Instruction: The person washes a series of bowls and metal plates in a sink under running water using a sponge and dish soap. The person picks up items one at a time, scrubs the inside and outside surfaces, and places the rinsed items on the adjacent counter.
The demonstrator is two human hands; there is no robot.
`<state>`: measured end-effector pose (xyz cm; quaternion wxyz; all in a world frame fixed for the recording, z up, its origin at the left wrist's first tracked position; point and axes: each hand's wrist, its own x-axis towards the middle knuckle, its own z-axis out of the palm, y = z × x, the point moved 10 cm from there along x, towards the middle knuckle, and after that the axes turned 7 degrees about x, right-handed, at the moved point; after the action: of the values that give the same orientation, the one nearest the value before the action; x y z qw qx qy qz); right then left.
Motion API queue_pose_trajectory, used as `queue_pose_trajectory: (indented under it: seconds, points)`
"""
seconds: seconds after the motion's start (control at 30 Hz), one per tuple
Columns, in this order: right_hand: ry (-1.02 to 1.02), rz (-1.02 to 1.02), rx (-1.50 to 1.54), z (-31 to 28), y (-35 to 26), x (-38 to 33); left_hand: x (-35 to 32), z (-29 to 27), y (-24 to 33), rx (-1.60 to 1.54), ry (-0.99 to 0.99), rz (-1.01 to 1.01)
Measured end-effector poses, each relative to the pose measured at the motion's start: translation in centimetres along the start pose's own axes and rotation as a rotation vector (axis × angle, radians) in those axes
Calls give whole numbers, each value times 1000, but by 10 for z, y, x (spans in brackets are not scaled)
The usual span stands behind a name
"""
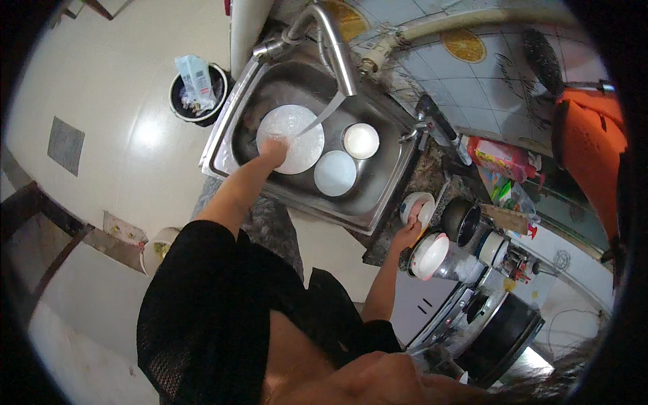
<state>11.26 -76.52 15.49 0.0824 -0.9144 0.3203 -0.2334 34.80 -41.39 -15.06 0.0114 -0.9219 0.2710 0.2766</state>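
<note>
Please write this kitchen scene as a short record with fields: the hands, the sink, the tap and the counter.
left hand: on the large white plate, under the water stream
right hand: holding a small white bowl over the counter
sink: steel; also holds a smaller white plate and a round cup
tap: running
counter: red-rimmed white bowl beside the right hand

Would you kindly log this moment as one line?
left hand: on plate under tap | right hand: holds bowl
</note>
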Motion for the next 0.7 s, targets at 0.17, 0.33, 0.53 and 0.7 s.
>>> queue_pose_trajectory:
  seconds: [0.17,0.33,0.53,0.7]
  points:
    - [-155,67,-60,14,11,-3,18,6,-42,-620,131,-137]
    - [-81,-185,-180,2,-37,2,-6,-23,-22,586,-79,146]
    - [-530,-64,219,128,-124,-28,-32,-59,-28,542,-181,130]
    - [-742,415,-16,249,-50,-56,-20,-23,-28,307,-60,32]
